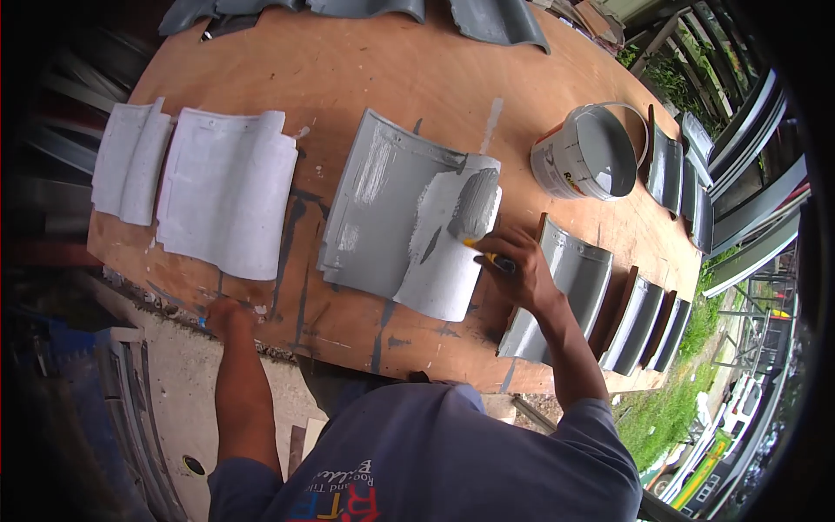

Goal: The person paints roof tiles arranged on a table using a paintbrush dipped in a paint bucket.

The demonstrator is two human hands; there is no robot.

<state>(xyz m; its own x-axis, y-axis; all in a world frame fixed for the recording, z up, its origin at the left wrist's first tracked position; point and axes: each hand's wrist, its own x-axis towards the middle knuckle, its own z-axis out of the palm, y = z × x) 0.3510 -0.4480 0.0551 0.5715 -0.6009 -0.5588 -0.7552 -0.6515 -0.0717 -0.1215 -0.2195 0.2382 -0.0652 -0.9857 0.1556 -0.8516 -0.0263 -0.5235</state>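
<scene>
My right hand (513, 265) is closed around the handle of a paintbrush (470, 243), part yellow and part dark. Its grey-coated bristles rest on the right side of a curved roof tile (374, 209). Grey paint covers most of that tile's left and middle, while white shows along its lower right. At the table's near edge, below the white tiles, is my left hand (230, 319); its fingers are too unclear to read. A small bit of blue shows beside it. The paint bucket (557, 165), holding grey paint, stands beyond my right hand.
Two white roof tiles (228, 191) lie on the left of the wooden table (348, 70). Several grey-painted tiles (574, 270) line the right side. More grey tiles (497, 22) lie along the far edge, and others (665, 170) sit behind the bucket.
</scene>
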